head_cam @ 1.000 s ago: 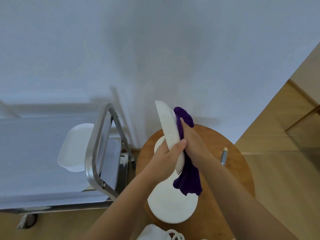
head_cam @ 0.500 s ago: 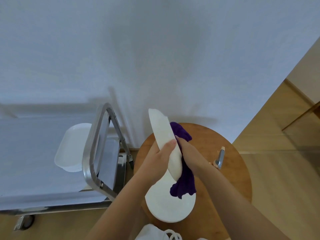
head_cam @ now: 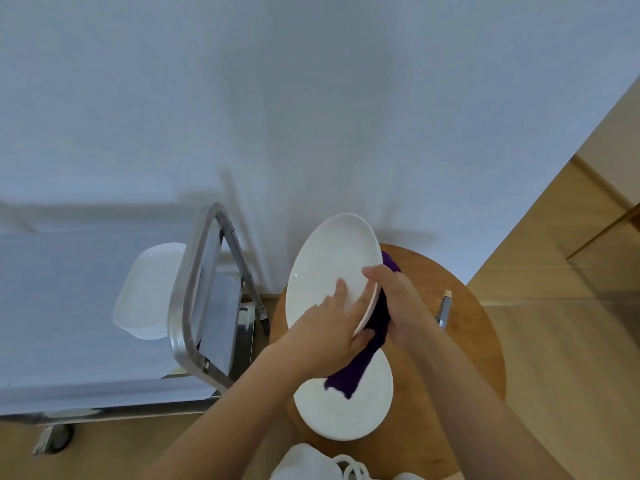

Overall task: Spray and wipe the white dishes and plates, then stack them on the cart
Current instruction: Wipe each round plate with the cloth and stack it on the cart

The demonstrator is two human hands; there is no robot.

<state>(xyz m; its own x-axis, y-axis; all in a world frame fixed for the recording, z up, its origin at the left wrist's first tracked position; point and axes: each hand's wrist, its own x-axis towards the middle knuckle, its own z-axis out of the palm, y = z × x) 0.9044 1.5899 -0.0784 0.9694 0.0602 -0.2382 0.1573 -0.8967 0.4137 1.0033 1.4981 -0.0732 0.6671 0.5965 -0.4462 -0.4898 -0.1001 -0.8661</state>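
Observation:
I hold a white oval plate tilted above the round wooden table. My left hand grips its lower edge, fingers lying on the face and thumb round the rim. My right hand holds a purple cloth against the plate's back, fingertips hooked over the right rim. The cloth's tail hangs down over a stack of white plates on the table. A stack of white rectangular dishes sits on the cart to the left.
The cart's steel handle stands between the dishes and the table. A slim bottle with a beige tip lies on the table's right side. A white bundle is at the bottom edge. A white wall is close behind.
The plate was edge-on to me and has turned so its face shows. My left fingers now lie across that face; my right hand stays behind with the cloth.

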